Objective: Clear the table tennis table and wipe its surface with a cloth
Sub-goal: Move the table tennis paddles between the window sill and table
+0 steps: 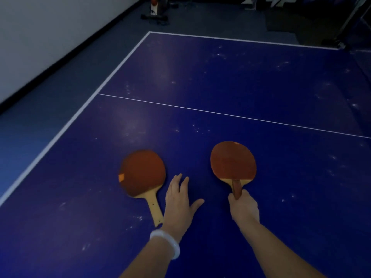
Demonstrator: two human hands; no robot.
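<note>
Two red-faced paddles with pale wooden handles are on the blue table tennis table (230, 81). The left paddle (142, 173) lies flat, its handle pointing toward me. Just right of that handle, my left hand (179, 201) hovers with fingers spread and straight, holding nothing. My right hand (244, 205) grips the handle of the right paddle (232, 161), whose blade points away from me. I cannot tell whether that paddle rests on the table or is slightly lifted. The table surface carries scattered whitish smudges and specks. No cloth is in view.
The table's white-lined left edge (66, 125) borders a blue-grey floor and a white wall with a dark baseboard. A white centre line (220, 112) crosses the table. Past the far edge stands some equipment on a dark base (156, 9) and dark clutter at the upper right.
</note>
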